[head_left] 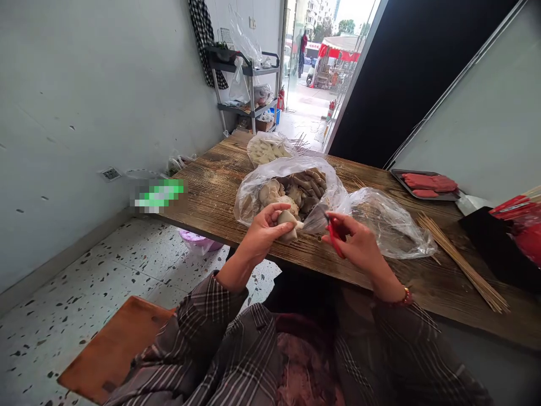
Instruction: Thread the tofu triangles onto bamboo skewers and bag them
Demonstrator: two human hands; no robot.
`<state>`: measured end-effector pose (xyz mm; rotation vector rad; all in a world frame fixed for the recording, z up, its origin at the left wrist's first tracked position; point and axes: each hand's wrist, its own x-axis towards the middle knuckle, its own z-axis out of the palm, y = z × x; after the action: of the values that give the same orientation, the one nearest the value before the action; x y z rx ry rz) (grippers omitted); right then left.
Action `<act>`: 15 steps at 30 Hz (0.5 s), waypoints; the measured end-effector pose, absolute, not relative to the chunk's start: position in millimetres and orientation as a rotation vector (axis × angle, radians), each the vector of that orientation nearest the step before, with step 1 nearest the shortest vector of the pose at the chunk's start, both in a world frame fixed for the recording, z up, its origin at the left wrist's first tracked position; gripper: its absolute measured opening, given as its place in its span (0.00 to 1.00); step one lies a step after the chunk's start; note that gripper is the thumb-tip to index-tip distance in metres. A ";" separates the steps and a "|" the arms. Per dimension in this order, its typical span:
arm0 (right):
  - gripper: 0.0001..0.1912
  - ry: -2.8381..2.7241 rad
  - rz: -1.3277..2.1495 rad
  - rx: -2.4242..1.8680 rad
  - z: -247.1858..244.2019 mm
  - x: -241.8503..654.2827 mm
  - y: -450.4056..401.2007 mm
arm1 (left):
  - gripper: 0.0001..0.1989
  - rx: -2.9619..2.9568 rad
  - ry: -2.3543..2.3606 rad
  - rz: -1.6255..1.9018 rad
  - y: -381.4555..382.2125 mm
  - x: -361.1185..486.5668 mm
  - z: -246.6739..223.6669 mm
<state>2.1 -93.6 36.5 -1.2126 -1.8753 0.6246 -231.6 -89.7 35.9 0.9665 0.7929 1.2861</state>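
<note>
My left hand (268,228) pinches a pale oyster mushroom (288,226) above the near edge of the wooden table. To its right, my right hand (353,239) is closed around the red handles of a pair of scissors (335,237), whose dark tips point up and left, apart from the mushroom. Just beyond both hands lies an open clear plastic bag (249,194) filled with more oyster mushrooms (302,189). Beside my right hand, a second clear bag (389,225) lies crumpled on the table; what it holds, if anything, is unclear.
Behind the mushrooms, another bag (270,149) holds pale pieces. A bundle of bamboo skewers (465,262) lies at right, near a dark tray (416,189) of red items and a black box (486,242). A shelf cart (252,70) stands beside the doorway; an orange-brown stool (114,349) is at lower left.
</note>
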 end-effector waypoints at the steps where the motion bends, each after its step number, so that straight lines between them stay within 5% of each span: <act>1: 0.23 -2.003 0.563 -1.222 33.3 8.9 -96.8 | 0.24 0.940 0.811 1.310 -90.5 -236.3 34.9; 15: 0.16 -2.511 0.155 -1.392 12.8 52.8 -108.4 | 0.20 1.011 0.797 1.251 -101.3 -244.0 23.7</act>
<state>52.8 -108.4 12.8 -1.3924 -2.5111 0.1548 -244.0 -101.3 23.7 1.0115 0.7965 1.2513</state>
